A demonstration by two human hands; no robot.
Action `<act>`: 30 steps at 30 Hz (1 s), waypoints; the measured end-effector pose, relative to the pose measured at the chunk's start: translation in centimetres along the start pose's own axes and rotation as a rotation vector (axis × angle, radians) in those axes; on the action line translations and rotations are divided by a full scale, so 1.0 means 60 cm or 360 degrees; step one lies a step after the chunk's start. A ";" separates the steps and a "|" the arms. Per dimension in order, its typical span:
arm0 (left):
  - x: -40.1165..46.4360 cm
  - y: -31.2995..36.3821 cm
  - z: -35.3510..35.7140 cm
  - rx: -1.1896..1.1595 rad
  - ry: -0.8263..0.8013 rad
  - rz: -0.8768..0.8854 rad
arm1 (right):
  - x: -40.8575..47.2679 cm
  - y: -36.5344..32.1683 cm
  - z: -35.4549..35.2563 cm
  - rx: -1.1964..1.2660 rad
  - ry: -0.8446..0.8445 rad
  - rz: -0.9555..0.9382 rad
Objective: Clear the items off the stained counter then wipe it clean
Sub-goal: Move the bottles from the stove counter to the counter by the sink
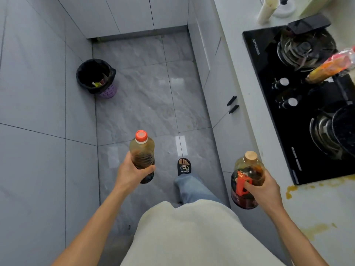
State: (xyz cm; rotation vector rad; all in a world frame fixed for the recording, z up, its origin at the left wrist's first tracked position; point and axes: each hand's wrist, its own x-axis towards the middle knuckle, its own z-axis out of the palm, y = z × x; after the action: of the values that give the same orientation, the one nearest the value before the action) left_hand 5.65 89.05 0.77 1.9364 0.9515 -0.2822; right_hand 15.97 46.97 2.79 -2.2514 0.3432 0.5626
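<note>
My left hand (pixel 132 174) grips a clear bottle with a red cap (pixel 142 150), dark liquid in its lower part, held upright over the floor. My right hand (pixel 263 189) grips a larger bottle with a tan cap and orange handle (pixel 246 177), beside the counter's front edge. The pale counter (pixel 311 212) at the right carries yellow-brown stains (pixel 290 191) near the hob and closer to me. Another plastic bottle (pixel 332 66) lies tilted over the black hob.
A black glass gas hob (pixel 272 96) with two burners and a dark pot (pixel 343 127) fills the counter's middle. A black-lined bin (pixel 96 75) stands on the grey tiled floor at far left. White cabinets run below the counter. A white roll (pixel 266 9) stands at the far end.
</note>
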 end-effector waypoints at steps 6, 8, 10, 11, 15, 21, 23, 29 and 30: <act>0.076 0.028 -0.045 0.0027 0.0108 -0.0178 | 0.163 -0.168 0.048 -0.0043 -0.0097 -0.0089; 0.100 0.026 -0.063 -0.0011 0.0132 -0.0262 | 0.214 -0.233 0.069 -0.0044 -0.0089 -0.0161; 0.123 0.023 -0.077 -0.0017 0.0131 -0.0316 | 0.259 -0.293 0.085 -0.0026 -0.0093 -0.0206; 0.132 0.019 -0.085 -0.0012 0.0137 -0.0336 | 0.277 -0.318 0.093 -0.0014 -0.0095 -0.0222; 0.202 0.019 -0.126 -0.0032 0.0128 -0.0415 | 0.355 -0.424 0.127 0.0032 -0.0082 -0.0246; 0.370 0.077 -0.191 -0.0022 0.0110 -0.0405 | 0.458 -0.545 0.173 0.0023 -0.0037 -0.0182; 0.432 0.117 -0.210 -0.0010 0.0096 -0.0336 | 0.483 -0.569 0.182 0.0031 -0.0010 -0.0155; 0.628 0.283 -0.257 0.0082 -0.0023 -0.0122 | 0.553 -0.604 0.181 -0.0015 0.0017 -0.0010; 0.660 0.312 -0.262 0.0064 -0.0027 -0.0097 | 0.565 -0.609 0.179 -0.0029 0.0018 0.0020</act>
State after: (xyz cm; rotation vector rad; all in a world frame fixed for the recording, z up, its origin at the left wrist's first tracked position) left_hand 42.96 116.87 -0.06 1.9408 1.0017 -0.3544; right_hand 57.24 76.95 2.37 -2.2720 0.3599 0.5618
